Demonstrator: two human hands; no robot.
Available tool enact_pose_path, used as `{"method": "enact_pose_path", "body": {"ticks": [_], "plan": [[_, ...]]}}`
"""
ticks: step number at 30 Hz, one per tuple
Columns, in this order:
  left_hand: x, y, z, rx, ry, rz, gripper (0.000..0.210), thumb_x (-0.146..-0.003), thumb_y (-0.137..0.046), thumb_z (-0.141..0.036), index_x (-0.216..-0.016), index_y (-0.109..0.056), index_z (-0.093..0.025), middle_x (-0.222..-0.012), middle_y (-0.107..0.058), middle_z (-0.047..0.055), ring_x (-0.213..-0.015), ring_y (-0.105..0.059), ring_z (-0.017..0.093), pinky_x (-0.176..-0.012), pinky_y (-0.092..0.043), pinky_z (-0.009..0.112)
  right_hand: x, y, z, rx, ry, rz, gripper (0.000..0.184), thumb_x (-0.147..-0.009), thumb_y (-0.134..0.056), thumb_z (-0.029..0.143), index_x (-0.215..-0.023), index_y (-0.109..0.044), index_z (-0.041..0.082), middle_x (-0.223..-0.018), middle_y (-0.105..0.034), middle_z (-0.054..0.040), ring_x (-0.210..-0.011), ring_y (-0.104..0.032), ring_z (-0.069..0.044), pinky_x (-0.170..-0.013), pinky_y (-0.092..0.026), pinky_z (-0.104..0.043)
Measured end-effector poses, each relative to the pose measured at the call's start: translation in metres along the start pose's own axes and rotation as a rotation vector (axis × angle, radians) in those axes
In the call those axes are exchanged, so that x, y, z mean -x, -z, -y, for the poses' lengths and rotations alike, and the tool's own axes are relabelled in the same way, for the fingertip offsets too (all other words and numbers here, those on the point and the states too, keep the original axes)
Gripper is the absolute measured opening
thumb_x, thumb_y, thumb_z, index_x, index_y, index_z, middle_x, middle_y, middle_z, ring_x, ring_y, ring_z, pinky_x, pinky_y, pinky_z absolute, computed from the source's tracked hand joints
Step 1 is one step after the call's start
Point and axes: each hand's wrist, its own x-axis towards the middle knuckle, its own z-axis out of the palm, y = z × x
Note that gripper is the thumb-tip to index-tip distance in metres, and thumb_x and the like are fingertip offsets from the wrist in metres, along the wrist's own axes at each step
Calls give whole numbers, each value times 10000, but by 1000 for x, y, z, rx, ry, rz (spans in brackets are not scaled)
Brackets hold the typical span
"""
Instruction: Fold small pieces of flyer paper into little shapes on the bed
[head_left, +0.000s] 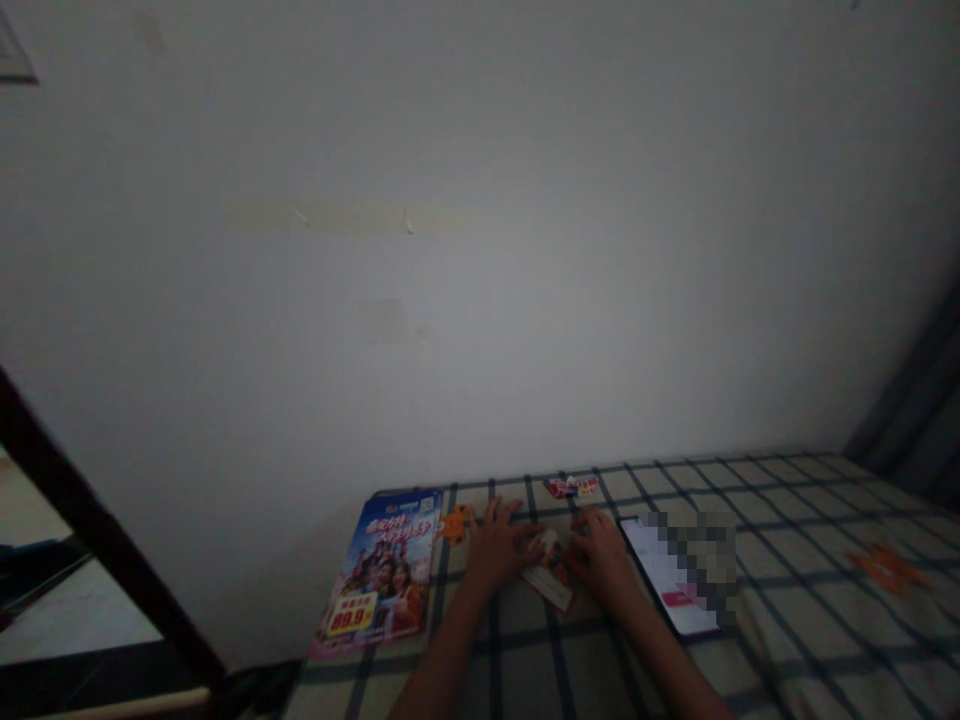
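A small printed paper piece (556, 590) with a coloured picture and a pale lower strip lies at a slant on the checked cloth, between my hands. My left hand (499, 548) is open with its fingers spread over the cloth, and its right-side fingertips touch the paper's left edge. On the other side, my right hand (601, 555) has its fingers curled in and closed at the paper's right edge. Part of the paper is hidden under the fingers. Just left of my left hand lies an orange cut-out shape (453, 524).
A colourful printed leaflet (390, 570) lies on the left of the checked cloth (795, 620). A phone (664, 570) with a lit screen rests beside my right forearm. A crumpled printed scrap (571, 487) is near the wall (525, 300). Another orange shape (889, 568) is far right.
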Motion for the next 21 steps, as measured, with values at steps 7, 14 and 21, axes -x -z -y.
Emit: {"method": "enact_pose_path", "body": {"ticks": [7, 14, 21], "plan": [[-1, 1, 1, -12, -37, -5, 358, -860, -560, -709, -1181, -659, -585, -1564, -428, -68, -1459, -281, 390, -1118, -3, 796, 8, 5, 8, -17, -1, -14, 85, -802, -693, 175, -809, -730, 252, -1164, -605, -89, -1214, -488, -292, -1000, -417, -425], [0, 0, 2, -7, -60, 8, 308, -873, -548, -703, -1144, -661, -611, -1550, -443, -77, -1466, -269, 395, -1104, 34, 806, 9, 9, 9, -31, 17, 28, 68, -793, -721, 200, -771, -741, 262, -1186, -602, -84, -1258, -467, -303, -1028, -405, -447], [-2, -3, 5, -9, -54, 15, 306, -863, -559, -707, -1133, -665, -611, -1547, -454, -63, -1474, -265, 379, -1098, 16, 809, 27, 12, 6, -69, 33, 45, 78, -825, -717, 272, -752, -741, 255, -1187, -611, -85, -1240, -489, -288, -1011, -426, -433]]}}
